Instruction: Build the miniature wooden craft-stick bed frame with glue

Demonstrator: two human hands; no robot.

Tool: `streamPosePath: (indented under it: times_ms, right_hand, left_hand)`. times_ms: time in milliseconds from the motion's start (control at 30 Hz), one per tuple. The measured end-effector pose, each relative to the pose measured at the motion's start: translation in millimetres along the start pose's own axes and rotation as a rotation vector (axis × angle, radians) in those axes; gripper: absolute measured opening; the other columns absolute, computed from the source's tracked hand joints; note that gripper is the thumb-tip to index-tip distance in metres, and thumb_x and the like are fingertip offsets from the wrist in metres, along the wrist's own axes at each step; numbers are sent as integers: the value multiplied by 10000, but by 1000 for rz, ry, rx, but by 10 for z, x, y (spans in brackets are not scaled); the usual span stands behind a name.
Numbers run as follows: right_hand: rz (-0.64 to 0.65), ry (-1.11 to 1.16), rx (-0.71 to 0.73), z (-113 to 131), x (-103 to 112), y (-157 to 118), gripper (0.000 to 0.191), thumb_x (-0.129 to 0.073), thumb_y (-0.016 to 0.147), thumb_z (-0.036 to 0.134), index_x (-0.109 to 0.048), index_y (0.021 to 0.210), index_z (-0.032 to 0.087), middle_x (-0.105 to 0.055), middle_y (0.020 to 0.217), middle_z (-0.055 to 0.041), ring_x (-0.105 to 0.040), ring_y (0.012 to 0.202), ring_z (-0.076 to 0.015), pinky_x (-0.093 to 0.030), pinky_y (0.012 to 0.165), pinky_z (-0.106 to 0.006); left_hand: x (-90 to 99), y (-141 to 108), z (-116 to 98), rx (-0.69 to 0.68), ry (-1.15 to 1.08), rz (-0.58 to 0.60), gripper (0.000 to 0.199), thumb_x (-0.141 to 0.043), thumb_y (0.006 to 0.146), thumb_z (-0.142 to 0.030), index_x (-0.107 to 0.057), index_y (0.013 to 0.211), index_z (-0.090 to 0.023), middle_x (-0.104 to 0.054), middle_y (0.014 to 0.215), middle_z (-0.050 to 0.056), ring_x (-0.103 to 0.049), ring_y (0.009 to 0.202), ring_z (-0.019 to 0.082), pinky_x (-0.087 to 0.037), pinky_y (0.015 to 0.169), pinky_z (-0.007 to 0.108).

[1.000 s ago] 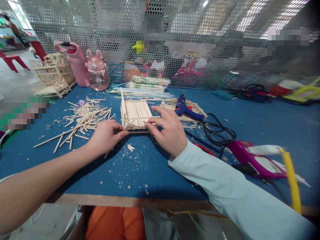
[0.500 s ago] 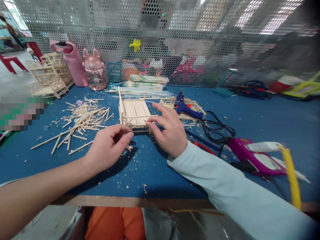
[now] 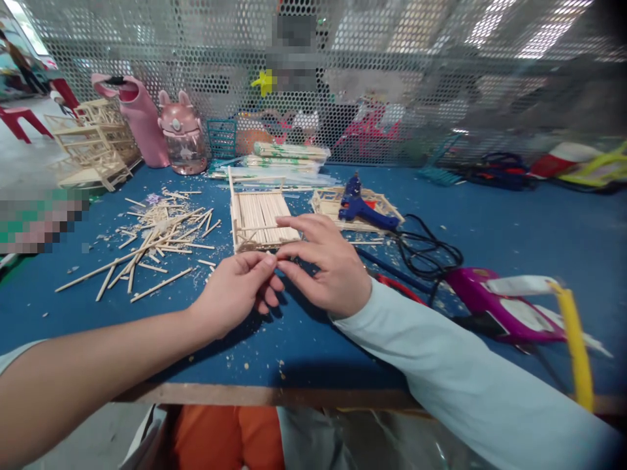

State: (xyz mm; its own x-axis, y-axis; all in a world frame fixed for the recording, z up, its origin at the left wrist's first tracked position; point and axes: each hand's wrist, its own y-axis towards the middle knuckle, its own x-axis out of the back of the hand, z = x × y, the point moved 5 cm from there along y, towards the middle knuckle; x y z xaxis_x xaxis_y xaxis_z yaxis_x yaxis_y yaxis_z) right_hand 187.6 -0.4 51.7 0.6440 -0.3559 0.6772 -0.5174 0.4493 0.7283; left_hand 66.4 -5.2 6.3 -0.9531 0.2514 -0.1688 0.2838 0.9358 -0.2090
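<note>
My left hand (image 3: 240, 284) is closed in a pinch, its thumb against the forefinger. A tiny pale tip shows at those fingertips, too small to name. My right hand (image 3: 326, 264) meets it there, thumb and forefinger closed together and the other fingers raised; whatever they hold is hidden. Just beyond the fingertips lies a small frame of wooden sticks (image 3: 262, 212), with a slatted floor, a low front rail and a tall post at its far left corner. My right fingers cover its near right corner.
Left of the frame lies a pile of loose sticks (image 3: 161, 241). A blue glue gun (image 3: 360, 205) rests on another stick frame (image 3: 326, 207); a purple glue gun (image 3: 490, 303) lies right. Bottles (image 3: 183, 140), bagged sticks (image 3: 289, 156) and a stick model (image 3: 93, 143) stand behind, before a perforated metal screen (image 3: 392, 78).
My hands have come together at the fingertips, the left moving right and the right moving slightly down, away from the frame's front rail.
</note>
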Motion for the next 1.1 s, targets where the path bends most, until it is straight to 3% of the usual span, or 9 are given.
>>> streamPosePath:
  times_ms: [133,267,633,767,833,900,967,1033,1100]
  right_hand:
    - [-37,-34,-8,9,70,17,233,-540,772,198,-673,962,172,-603,1164,-126,-525,1056,-267,-398,916,-482]
    - [39,-110,44,20,38,36,197,-532,826,246,-703,923,241,-561,1241,-80,-459,1134,-277,-345,953,-497]
    - [145,-47,-13,-73,-10,55,207,-488,871,307,-667,817,218,-522,1313,-66,-363,1265,-281,-260,1037,-507]
    - [80,-122,-39,-188,21,63,197,-499,866,327,-657,813,220,-515,1322,-58,-370,1264,-292,-266,1036,-512]
    - [30,-173,-48,-239,18,61,178,-525,852,329,-660,804,222,-525,1311,-62,-391,1247,-302,-280,1025,-521]
    - [0,-203,-56,-266,-6,55,152,-544,842,311,-664,803,225,-537,1297,-64,-410,1235,-303,-293,1016,-528]
    - [-11,-211,-74,-276,-34,52,134,-550,839,293,-664,811,230,-545,1289,-62,-422,1229,-294,-301,1015,-525]
    - [-11,-207,-90,-275,-53,54,126,-548,841,283,-660,817,231,-552,1284,-60,-437,1220,-284,-315,1010,-515]
    - [0,-197,-91,-269,-65,59,126,-542,844,271,-657,822,223,-562,1273,-70,-461,1198,-277,-336,995,-501]
  left_hand:
    - [52,-10,-31,-157,281,24,234,-421,904,-322,-439,721,-177,-459,553,-63,-450,432,64,-388,410,174]
    - [70,-35,-56,-326,597,35,227,-382,917,-336,-423,747,-191,-408,520,-79,-408,402,69,-344,426,196]
    - [93,-32,-79,-400,653,24,230,-406,907,-336,-521,792,-173,-439,530,-61,-412,480,87,-337,501,220]
    - [181,-156,-194,-515,744,-142,175,-457,888,-331,-544,873,-180,-489,592,-41,-430,503,92,-349,503,230]
    - [241,-266,-356,-690,792,-283,173,-489,871,-310,-509,998,-194,-533,675,-21,-477,549,107,-391,537,245]
    - [265,-379,-568,-933,873,-408,294,-516,841,-253,-446,1123,-206,-594,889,37,-567,769,153,-456,711,288]
    - [202,-391,-736,-1085,1074,-371,421,-522,808,-200,-401,1211,-190,-579,1137,98,-519,1093,215,-383,966,376]
    - [161,-254,-820,-965,1323,-300,527,-541,781,-187,-365,1278,-180,-582,1199,89,-474,1188,249,-181,1094,494]
    - [126,-99,-844,-811,1459,-198,661,-566,768,-200,-278,1363,-191,-629,1135,64,-509,1166,261,-54,1095,563]
